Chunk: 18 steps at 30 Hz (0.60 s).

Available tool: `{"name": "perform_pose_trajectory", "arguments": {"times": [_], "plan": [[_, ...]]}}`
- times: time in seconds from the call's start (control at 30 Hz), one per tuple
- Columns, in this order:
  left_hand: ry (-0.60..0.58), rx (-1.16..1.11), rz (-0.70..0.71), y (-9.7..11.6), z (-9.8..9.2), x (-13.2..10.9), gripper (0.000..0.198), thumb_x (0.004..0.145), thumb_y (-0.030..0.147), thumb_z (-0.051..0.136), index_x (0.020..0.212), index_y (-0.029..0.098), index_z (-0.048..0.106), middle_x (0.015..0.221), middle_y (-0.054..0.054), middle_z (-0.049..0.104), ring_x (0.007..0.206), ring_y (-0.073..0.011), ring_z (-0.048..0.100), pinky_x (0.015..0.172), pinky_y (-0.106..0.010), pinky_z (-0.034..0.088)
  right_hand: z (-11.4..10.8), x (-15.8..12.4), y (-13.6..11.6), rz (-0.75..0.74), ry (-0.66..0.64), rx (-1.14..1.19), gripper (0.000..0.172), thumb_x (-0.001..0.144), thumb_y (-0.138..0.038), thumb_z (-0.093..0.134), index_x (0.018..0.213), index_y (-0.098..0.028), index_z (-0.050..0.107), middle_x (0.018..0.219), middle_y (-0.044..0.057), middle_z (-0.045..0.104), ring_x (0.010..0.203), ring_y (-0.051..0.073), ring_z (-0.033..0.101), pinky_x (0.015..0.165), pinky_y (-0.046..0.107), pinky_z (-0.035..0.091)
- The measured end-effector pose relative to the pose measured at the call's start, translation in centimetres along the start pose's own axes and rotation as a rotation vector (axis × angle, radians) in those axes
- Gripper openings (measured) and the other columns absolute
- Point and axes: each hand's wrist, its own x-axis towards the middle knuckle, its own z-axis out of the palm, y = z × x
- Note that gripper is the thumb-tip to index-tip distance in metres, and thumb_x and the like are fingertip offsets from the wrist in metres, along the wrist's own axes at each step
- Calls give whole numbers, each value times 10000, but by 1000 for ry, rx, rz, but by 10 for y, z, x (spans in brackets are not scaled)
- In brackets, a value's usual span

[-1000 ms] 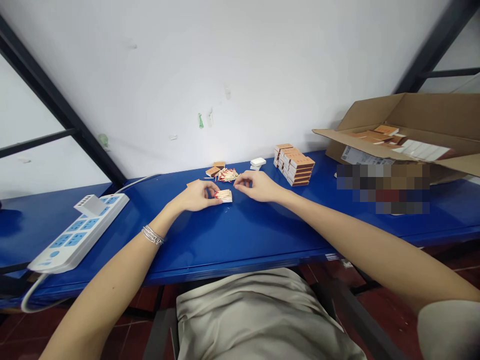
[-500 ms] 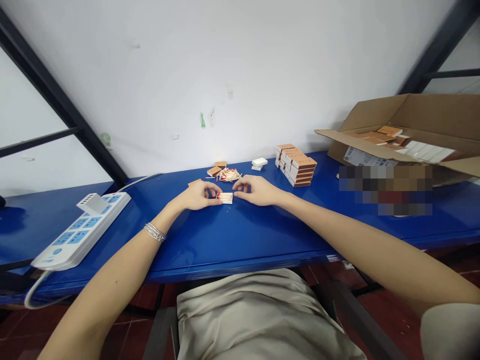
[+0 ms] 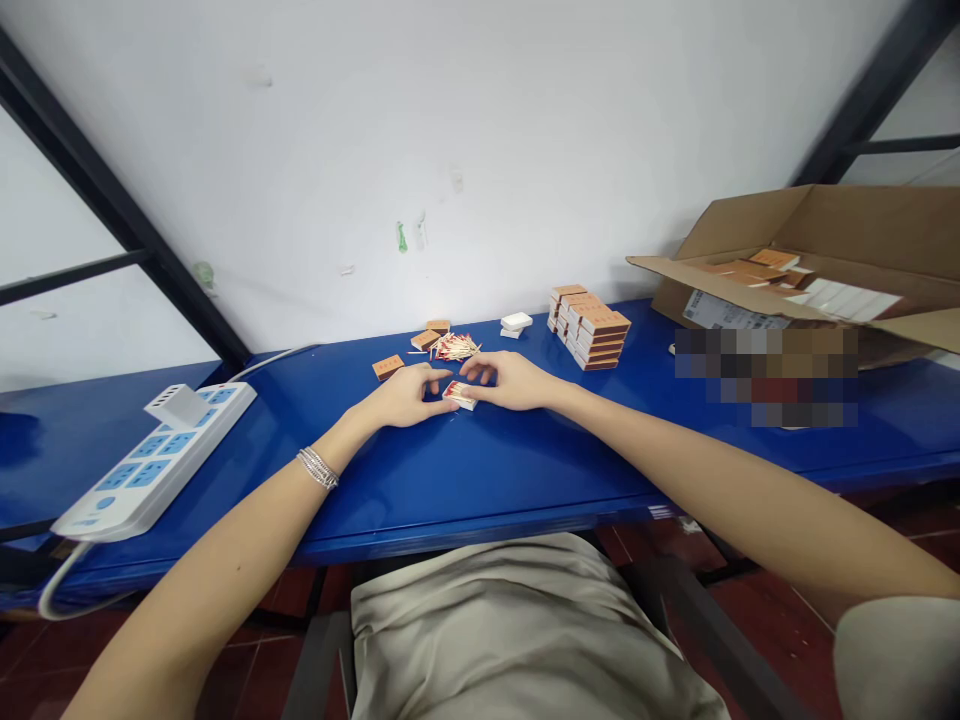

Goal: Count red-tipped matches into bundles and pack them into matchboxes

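Note:
A small white matchbox tray (image 3: 463, 402) with red-tipped matches in it sits between my hands, turned at an angle. My right hand (image 3: 514, 381) has its thumb over the tray's right part and its fingers curled behind, gripping it. At the tray's left corner is the thumb tip of my left hand (image 3: 405, 396); its fingers are bent and apart from the thumb, with blue table showing between. Just behind lies a loose heap of matches (image 3: 456, 347). A brown matchbox (image 3: 388, 367) rests beyond my left hand.
Two more brown matchboxes (image 3: 425, 341) lie by the heap. White trays (image 3: 515, 322) and a stack of matchboxes (image 3: 589, 327) stand near the wall. An open carton (image 3: 731, 210) with matchboxes is at right, a power strip (image 3: 161, 465) at left on the blue table (image 3: 480, 480).
The tray has turned and shifted slightly right. My right thumb has come onto it, while my left fingers have loosened from it. The matchbox behind my left hand shows more fully.

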Motion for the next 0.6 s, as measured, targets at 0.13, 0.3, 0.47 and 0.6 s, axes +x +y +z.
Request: {"name": "perform_pose_trajectory", "arguments": {"times": [0.13,0.3,0.47,0.6], "plan": [[16,9,-73,-7,-1,1,622,804,566,637,1262,145,645,855,-47,631,671,-155,528,627,-283,417,0,0,-1,-15,-18,-10,457,671,-329,827,1063,-165,660,997,53,715,804,153,616,731,276,483],[37,14,-126,-10,-6,0,630,770,531,691,1264,144,630,898,-48,648,687,-149,548,662,-286,440,0,0,-1,-6,-1,-44,351,724,-195,738,1061,-168,645,1022,56,717,828,162,638,761,281,481],[60,-10,-168,-10,-9,-2,647,757,540,712,1283,174,616,947,-49,646,706,-145,548,656,-280,442,-2,-1,2,-2,20,-106,393,718,-135,693,1103,-166,625,1037,73,721,877,190,655,785,295,482],[49,8,-168,-9,-9,-2,627,769,526,704,1280,172,617,933,-46,645,716,-151,556,663,-282,446,-3,-1,6,-29,35,-142,416,716,-118,661,1127,-164,614,1063,78,720,910,202,662,816,305,481]]}}
